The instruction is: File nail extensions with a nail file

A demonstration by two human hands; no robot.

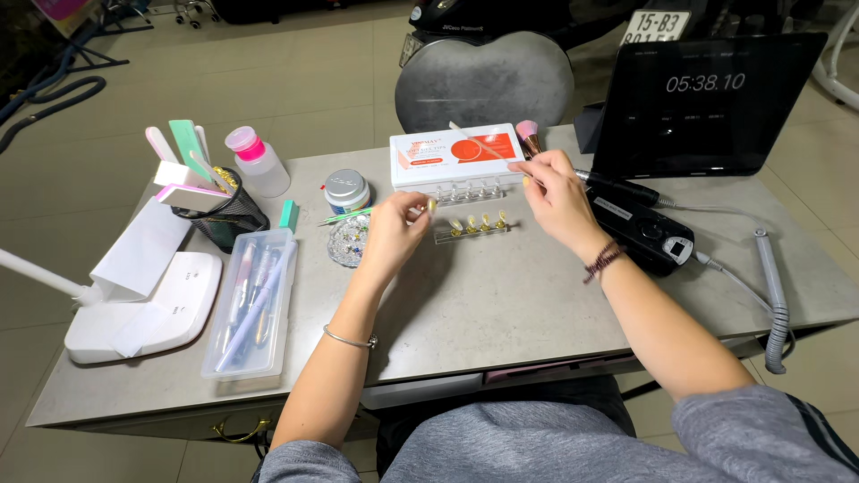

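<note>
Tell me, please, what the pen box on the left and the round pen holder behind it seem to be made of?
The pen box looks like clear, glossy plastic: the pens inside show through its lid and walls. The round holder looks like black metal wire mesh with a matte finish, since its wall shows a fine open grid, though coated plastic mesh cannot be ruled out.

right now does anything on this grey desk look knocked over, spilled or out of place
Nothing stands out. The clear strip of yellow nail tips lies flat between the hands, the pink-capped pump bottle and black mesh cup of nail files stand upright, and the clear plastic pen box sits flat. No spills on the grey desk.
</note>
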